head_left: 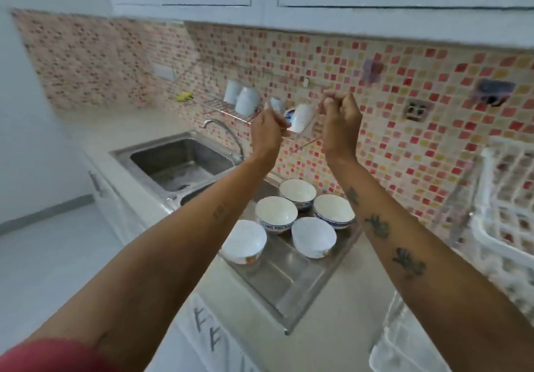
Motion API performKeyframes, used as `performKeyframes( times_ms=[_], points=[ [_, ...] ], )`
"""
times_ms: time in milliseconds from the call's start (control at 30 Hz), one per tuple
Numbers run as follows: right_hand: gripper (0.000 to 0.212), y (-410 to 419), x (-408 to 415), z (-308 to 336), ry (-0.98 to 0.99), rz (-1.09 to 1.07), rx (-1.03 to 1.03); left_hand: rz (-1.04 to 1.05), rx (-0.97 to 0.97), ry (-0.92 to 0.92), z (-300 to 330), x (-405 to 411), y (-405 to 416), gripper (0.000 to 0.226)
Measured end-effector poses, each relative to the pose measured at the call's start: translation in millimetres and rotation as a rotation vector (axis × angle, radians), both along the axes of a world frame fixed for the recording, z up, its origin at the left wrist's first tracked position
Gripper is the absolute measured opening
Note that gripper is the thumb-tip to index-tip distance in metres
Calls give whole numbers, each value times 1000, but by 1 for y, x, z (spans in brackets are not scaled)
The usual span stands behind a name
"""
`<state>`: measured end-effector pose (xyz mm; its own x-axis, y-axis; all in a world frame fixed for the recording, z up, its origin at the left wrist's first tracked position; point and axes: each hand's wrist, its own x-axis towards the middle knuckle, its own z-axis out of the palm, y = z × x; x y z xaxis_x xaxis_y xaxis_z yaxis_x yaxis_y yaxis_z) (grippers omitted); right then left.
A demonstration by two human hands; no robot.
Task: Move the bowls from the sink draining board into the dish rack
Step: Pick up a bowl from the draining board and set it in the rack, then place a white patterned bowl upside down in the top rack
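Several white bowls with blue-patterned outsides [276,213] stand upright on the steel draining board [291,279] to the right of the sink. Another such bowl [302,117] lies tilted on its side in the wire dish rack [222,105] fixed to the tiled wall. Both arms reach up to it. My left hand [267,131] has its fingertips on the bowl's left edge. My right hand [342,123] is curled close against the bowl's right side. Blur hides whether it touches the bowl or the rack's wire.
White cups [245,100] sit upside down in the wire rack's left part. The steel sink [179,160] and its tap [222,128] are below left. A white plastic basket rack [508,198] stands on the counter at far right. Wall cupboards [318,10] hang overhead.
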<state>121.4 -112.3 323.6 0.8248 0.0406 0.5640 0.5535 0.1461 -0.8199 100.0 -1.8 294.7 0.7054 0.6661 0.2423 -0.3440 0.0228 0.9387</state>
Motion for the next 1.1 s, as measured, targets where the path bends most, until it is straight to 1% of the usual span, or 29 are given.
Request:
performKeyframes(
  times_ms=[67,133,167,267,333,400,433,500,567,633,700,733,800,867,967,1100],
  points=[
    [22,38,11,-31,209,58,26,55,-65,47,-20,-9,40,42],
    [15,67,19,-69,398,91,31,98,-144,74,-43,-18,70,43],
    [15,79,23,-91,482,109,6,124,-150,104,-56,-22,83,44],
    [19,101,33,-160,671,112,-117,172,-141,230,-105,-25,119,43],
    [23,105,40,-205,814,73,-226,193,-228,313,-145,-23,134,44],
    [36,104,42,-245,938,-25,-348,249,-299,436,-191,-22,140,50],
    [39,102,40,-261,969,-100,-384,262,-326,498,-212,-24,139,53],
    [42,99,33,-284,969,-186,-366,257,-379,562,-252,-28,136,53],
    [43,99,31,-298,939,-199,-347,242,-427,600,-277,-31,130,46],
    [38,100,32,-307,978,-193,-371,213,-455,614,-288,-30,125,35],
    [29,99,32,-313,1038,-172,-363,190,-445,645,-299,-26,119,31],
    [23,100,33,-316,1076,-133,-356,185,-432,667,-303,-23,117,30],
    [23,105,31,-322,1145,-43,-370,177,-439,694,-307,-20,110,31],
    [19,110,29,-325,1155,-1,-349,176,-472,692,-304,-17,102,34],
    [36,113,26,-321,1153,-8,-357,220,-534,670,-300,-15,94,36],
    [38,116,24,-315,1197,8,-352,259,-575,678,-291,-16,90,37]
  ],
)
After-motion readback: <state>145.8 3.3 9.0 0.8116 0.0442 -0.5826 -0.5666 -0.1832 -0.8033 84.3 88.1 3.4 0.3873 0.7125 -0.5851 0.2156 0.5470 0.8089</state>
